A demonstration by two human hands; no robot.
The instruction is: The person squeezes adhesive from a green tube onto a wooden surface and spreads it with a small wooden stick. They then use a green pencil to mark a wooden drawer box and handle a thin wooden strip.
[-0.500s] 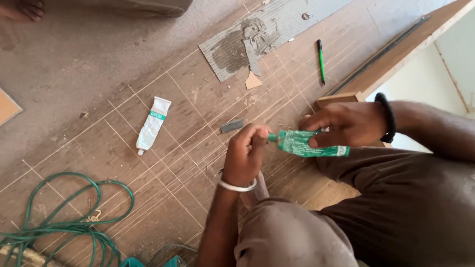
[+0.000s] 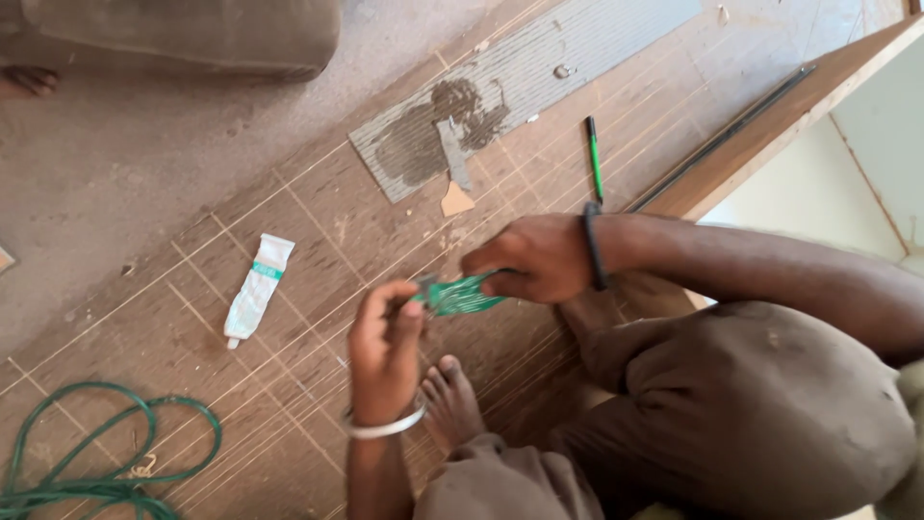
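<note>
Since the earlier frame, both hands have been shifted closer together over the scored wooden board (image 2: 289,385), and the green tube (image 2: 460,294) is now seen end-on rather than lying lengthwise. That green tube is held between the 2 hands, just above the board and just above the bare foot (image 2: 450,400). Its body is grasped by the fingers of the right hand (image 2: 534,258), which are clenched around it. Its near end is pinched by the fingers of the left hand (image 2: 383,347); whether a cap is being gripped there cannot be told, since the view is blurred. A dark band is worn on the right wrist, a pale bangle on the left.

Well to the left of the green tube, a white tube (image 2: 256,289) lies on the board. Beyond the green tube, a grey ribbed panel (image 2: 539,77) with a dark smear is seen, and a green pen (image 2: 595,159) lies beside it. A coil of green cable (image 2: 106,462) rests at the board's near left corner.
</note>
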